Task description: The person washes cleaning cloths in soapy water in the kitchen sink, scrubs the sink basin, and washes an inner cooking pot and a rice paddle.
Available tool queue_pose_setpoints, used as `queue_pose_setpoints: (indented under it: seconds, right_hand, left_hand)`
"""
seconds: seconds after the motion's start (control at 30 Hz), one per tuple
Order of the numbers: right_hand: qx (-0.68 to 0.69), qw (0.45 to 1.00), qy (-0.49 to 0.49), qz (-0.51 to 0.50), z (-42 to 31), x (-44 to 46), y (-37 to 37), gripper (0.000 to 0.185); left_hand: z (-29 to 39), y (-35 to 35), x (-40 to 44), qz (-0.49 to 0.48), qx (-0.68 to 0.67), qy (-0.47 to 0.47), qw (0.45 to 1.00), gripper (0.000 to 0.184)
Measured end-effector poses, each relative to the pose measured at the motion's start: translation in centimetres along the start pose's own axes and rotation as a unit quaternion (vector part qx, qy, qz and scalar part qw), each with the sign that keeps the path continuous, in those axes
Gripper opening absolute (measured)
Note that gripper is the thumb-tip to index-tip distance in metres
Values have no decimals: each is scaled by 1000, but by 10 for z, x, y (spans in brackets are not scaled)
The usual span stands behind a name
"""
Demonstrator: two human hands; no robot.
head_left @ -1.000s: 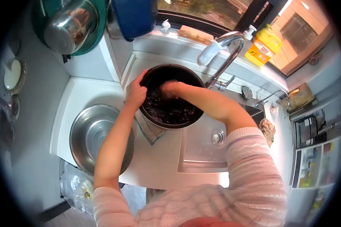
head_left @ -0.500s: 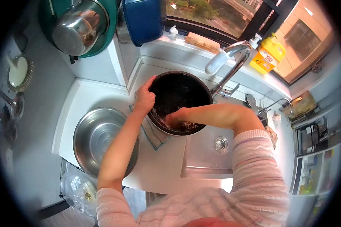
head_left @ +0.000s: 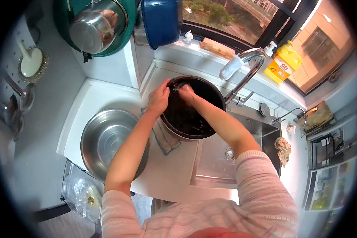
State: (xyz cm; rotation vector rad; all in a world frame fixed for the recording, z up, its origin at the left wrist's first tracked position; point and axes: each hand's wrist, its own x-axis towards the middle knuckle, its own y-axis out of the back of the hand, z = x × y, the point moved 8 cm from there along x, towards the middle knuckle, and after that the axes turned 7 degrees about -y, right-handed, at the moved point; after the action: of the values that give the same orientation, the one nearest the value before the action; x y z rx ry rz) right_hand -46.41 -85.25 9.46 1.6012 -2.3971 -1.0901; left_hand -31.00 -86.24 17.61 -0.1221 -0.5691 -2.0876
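A round dark pot (head_left: 194, 137) with liquid inside stands on the counter at the sink's left edge, partly over a folded cloth (head_left: 165, 139). My left hand (head_left: 158, 99) grips the pot's upper left rim. Inside the pot, near its upper left wall, is my right hand (head_left: 186, 93), with its fingers curled; what they hold, if anything, is hidden in the dark liquid. Left of the pot sits a wide steel basin (head_left: 107, 139), partly behind my left forearm.
A chrome faucet (head_left: 252, 73) rises right of the pot, above the steel sink (head_left: 214, 166). A yellow bottle (head_left: 282, 63) stands on the windowsill. A crumpled cloth (head_left: 283, 150) lies right of the sink. Steel and blue containers hang at the upper left.
My right hand has moved from the pot's lower part up to its upper left side. My left hand stays on the rim. The camera view has shifted slightly.
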Motion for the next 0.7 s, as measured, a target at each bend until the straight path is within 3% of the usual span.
queue_pose_setpoints:
  seconds: [0.07, 0.2, 0.23, 0.33, 0.37, 0.47, 0.53, 0.6, 0.67, 0.7]
  right_hand:
    - [103, 993, -60, 25, -1, -1, -7, 28]
    - [113, 989, 17, -98, -53, -54, -31, 32]
    - [182, 977, 62, -92, -61, -62, -32, 24]
    - [124, 959, 195, -165, -66, -91, -48, 23]
    - [80, 965, 193, -158, -59, -101, -52, 22]
    - [-149, 929, 125, -314, -42, -137, -58, 25]
    - [-294, 861, 83, -406, -23, -158, -48, 27]
    - [-402, 801, -42, -443, 2, -170, -26, 34]
    - [-520, 746, -11, -415, -11, -180, 0, 34]
    - [-590, 681, 17, -433, 19, -159, -3, 34]
  left_hand:
    - [-7, -2, 2, 17, -3, -36, 999, 36]
    - [-4, 0, 0, 19, 14, 16, 1000, 36]
    - [-6, 0, 1, 23, 17, 20, 999, 36]
    - [-11, -4, 5, 37, 24, -10, 999, 35]
    - [-14, -3, 6, 44, 27, -24, 998, 34]
    - [-8, 0, 4, 54, 30, -39, 997, 34]
    - [-9, 2, 2, 71, 26, -51, 996, 33]
    - [-13, 0, 6, 68, 29, -51, 996, 33]
    - [-20, -3, 9, 43, 41, -33, 998, 32]
    - [-18, -3, 6, 43, 28, -33, 998, 32]
